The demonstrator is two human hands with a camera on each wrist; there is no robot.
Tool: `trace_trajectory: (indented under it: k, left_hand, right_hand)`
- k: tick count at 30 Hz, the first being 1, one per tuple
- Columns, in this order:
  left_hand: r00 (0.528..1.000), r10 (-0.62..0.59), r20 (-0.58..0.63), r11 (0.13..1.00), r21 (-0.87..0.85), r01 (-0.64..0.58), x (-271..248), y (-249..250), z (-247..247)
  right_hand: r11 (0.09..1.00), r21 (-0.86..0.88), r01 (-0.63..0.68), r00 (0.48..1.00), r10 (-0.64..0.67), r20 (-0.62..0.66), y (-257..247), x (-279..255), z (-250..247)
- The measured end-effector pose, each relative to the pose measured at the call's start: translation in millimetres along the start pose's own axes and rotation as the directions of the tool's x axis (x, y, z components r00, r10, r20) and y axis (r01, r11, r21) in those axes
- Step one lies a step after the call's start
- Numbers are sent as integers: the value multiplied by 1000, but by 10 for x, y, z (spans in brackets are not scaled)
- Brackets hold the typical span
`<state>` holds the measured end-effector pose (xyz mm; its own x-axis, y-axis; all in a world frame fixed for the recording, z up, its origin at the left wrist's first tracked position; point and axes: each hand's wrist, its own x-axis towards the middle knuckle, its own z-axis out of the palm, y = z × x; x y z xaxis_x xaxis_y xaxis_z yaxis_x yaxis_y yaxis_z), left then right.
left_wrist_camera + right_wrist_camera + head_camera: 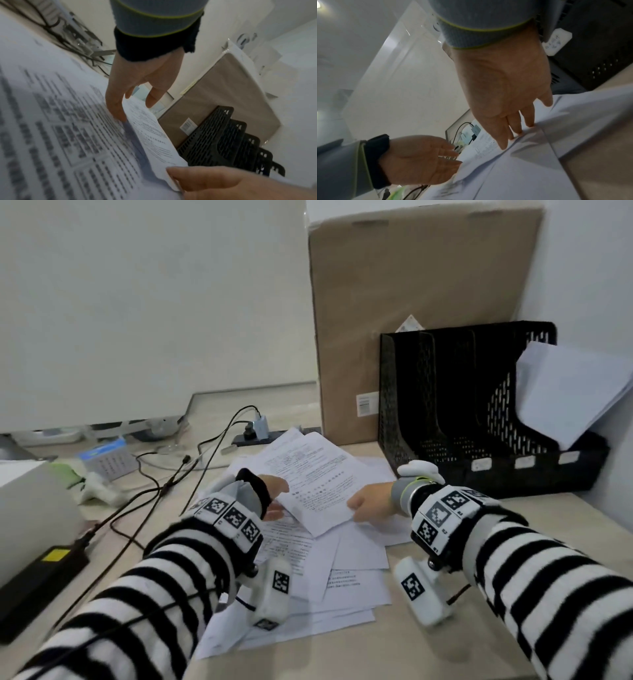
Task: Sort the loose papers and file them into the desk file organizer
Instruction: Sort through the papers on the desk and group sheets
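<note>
This is an office desk set against plain white walls. A pale beige desktop [359,655] carries a spread of printed white paper sheets [318,474], and a black perforated plastic desk file organizer [445,405] with upright dividers and small white label tabs stands at the back right, more white sheets leaning in its rightmost slot. Behind it a large flat brown cardboard box [411,302] leans on the wall. Black cables [164,484] run across the desk to a black power strip [260,436] holding a white plug-in charger [262,422], beside a small blue-and-white desk calendar [106,458].
</note>
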<state>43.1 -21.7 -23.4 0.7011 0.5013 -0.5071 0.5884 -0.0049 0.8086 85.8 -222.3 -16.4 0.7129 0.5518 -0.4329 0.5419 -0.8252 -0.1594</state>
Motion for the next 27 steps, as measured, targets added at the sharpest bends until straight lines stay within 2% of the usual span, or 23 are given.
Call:
trace_trajectory:
  k: [5,8,10,11,13,15,17,18,20,22,27]
  left_hand:
    - [988,17,152,968,-250,22,34,-39,102]
    - [980,25,199,988,-155,6,-17,-47,166]
    - [977,19,213,999,-49,-8,-30,-75,173]
    - [981,26,190,1000,5,-27,-14,-77,153]
    - [987,95,128,987,120,-111,37,-41,61]
    - [976,201,82,973,95,-208,80,0,-85]
    - [957,282,70,959,-48,-279,99,18,-242]
    - [947,310,80,947,-112,-300,81,13,-315]
    - [927,355,119,926,-184,-330,38,-18,-433]
    - [907,389,162,914,-189,-358,3,-46,-495]
    - [900,394,187,915,-178,-363,37,-104,-569]
  right_hand:
    - [999,15,-35,999,34,14,15,31,70]
    - [993,97,-62,998,64,-16,26,12,103]
    - [970,241,-44,995,65,-77,20,-4,121]
    - [927,373,-36,985,95,-143,29,-13,115]
    - [771,637,24,935,208,-287,86,8,92]
    - [596,799,77,871,349,-345,164,20,85]
    - [379,920,97,863,429,-267,191,13,117]
    - [269,958,95,882,423,-206,179,8,127]
    - [133,987,86,924,361,-129,150,19,149]
    - [78,990,121,944,298,-139,117,29,163]
    - [40,967,252,877,412,-246,121,104,199]
